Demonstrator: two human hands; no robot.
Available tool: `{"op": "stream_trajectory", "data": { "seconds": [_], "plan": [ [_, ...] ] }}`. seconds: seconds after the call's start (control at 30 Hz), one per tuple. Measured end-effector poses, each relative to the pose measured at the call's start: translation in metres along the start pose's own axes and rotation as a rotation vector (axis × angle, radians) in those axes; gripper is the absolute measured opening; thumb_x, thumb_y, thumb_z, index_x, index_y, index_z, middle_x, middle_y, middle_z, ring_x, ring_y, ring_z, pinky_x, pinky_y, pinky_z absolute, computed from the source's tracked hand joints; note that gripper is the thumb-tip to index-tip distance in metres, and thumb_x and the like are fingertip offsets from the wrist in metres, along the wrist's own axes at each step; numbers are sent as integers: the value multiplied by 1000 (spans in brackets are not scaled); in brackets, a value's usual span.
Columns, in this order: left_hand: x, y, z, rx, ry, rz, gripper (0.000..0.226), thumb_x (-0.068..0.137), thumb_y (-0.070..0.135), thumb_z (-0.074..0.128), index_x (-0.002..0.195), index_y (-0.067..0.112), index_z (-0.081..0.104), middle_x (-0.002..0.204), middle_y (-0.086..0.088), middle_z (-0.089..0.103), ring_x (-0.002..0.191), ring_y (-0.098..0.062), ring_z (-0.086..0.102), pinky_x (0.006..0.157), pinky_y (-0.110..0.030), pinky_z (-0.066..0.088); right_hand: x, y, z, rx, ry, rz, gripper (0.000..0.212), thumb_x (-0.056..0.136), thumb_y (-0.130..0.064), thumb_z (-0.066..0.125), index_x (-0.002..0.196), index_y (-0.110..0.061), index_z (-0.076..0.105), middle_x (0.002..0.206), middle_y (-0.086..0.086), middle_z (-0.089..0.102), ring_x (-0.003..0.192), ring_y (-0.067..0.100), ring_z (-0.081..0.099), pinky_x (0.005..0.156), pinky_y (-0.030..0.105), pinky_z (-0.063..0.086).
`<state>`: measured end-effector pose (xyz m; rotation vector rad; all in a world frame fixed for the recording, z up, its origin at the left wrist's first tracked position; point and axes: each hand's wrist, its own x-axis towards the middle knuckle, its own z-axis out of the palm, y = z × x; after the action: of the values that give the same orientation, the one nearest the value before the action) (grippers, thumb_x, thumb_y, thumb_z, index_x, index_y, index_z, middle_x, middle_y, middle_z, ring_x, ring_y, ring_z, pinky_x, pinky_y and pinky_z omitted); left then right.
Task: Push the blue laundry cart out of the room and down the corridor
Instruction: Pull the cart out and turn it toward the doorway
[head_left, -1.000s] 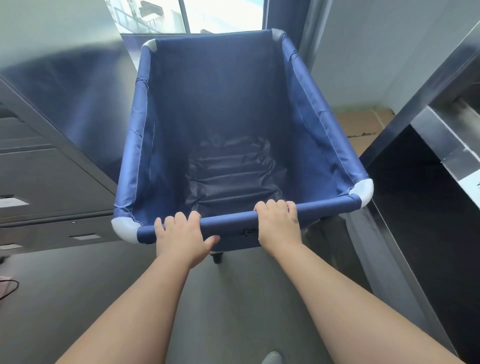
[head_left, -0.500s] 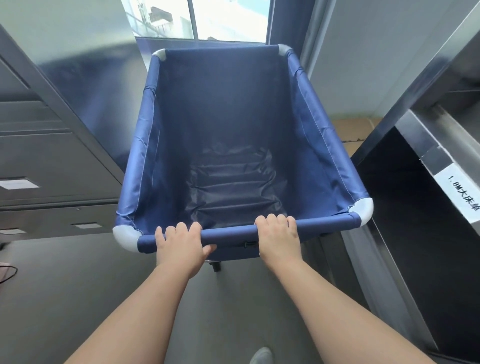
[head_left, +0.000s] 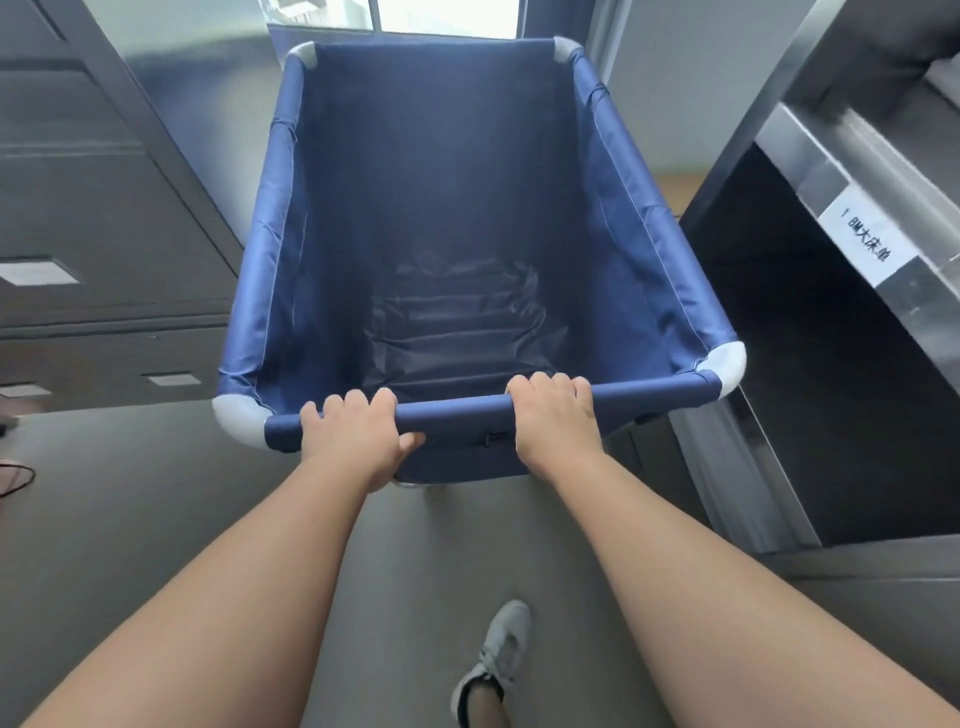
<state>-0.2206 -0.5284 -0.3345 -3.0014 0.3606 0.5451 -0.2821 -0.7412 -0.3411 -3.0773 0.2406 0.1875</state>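
The blue laundry cart (head_left: 457, 208) fills the middle of the view, a deep fabric bin with grey plastic corners and nothing inside it. Its near rim bar runs across the frame just in front of me. My left hand (head_left: 353, 436) wraps that bar left of centre, fingers over the top and thumb underneath. My right hand (head_left: 556, 415) grips the same bar right of centre. Both arms are stretched out straight. The cart's wheels are hidden under the fabric.
Grey metal drawer cabinets (head_left: 104, 249) stand close on the left. A steel shelf rack (head_left: 841, 171) with a white label stands tight against the cart's right side. A window (head_left: 415, 15) lies beyond the cart. My white shoe (head_left: 498, 654) is on the grey floor.
The cart has rolled forward between cabinets and rack, with both hands holding the same spots on the bar. The rack and its label have come closer on the right, and my foot has stepped into view.
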Motion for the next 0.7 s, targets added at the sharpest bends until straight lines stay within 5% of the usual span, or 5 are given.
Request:
{"op": "stream_trajectory", "data": {
  "seconds": [0.7],
  "plan": [
    [-152, 39, 56, 24, 69, -73, 68, 83, 84, 29, 109, 25, 47, 115, -8, 57, 112, -32, 50, 104, -50, 34, -143, 33, 25, -4, 50, -123, 21, 87, -13, 53, 102, -25, 46, 89, -3, 43, 82, 24, 36, 87, 39, 31]
  ]
}}
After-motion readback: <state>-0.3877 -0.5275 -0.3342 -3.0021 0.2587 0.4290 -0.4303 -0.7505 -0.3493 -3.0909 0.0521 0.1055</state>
